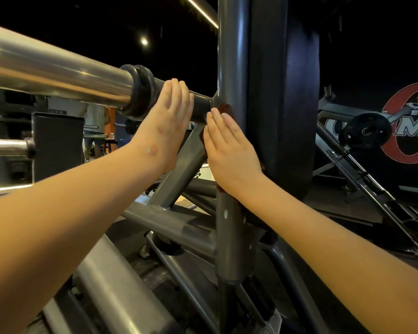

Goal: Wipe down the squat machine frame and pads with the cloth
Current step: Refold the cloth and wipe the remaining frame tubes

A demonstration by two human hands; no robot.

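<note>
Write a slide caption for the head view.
Right hand presses red cloth on the grey upright; left hand rests on bar.

An indoor gym with dark walls and ceiling: a grey steel machine frame (229, 56) with a black upholstered pad (285, 92) and a chrome plate-loading bar (58, 68), a weight plate (367, 132) on another machine behind, and a red-and-white logo (408, 124) painted on the wall.

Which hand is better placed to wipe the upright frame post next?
Right. The right hand presses the dark red cloth flat against the upright post; the left hand rests bare on the horizontal bar.
</note>
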